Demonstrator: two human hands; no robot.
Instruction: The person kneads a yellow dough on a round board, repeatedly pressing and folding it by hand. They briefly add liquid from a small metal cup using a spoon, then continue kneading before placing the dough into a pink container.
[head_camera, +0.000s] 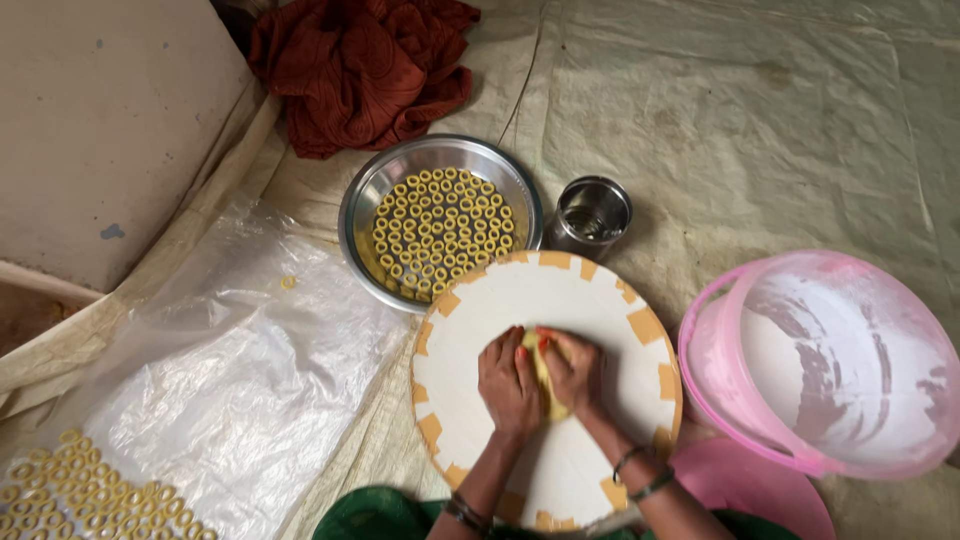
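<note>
Yellow dough lump (545, 375) at the centre of a round white board (560, 300), pressed between left hand (507, 380) and right hand (575, 368), both curled closed around it. Seemingly mid-kneading; next, likely more firm pressing and rolling. Beyond: steel bowl (372, 190) of dough rings, small steel cup (590, 215), pink bucket (825, 360), floor sheeting.

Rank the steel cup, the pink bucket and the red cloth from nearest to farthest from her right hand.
From the right hand:
1. Steel cup, just above, beyond the board.
2. Pink bucket, off to the right.
3. Red cloth, far up at the left.
</note>
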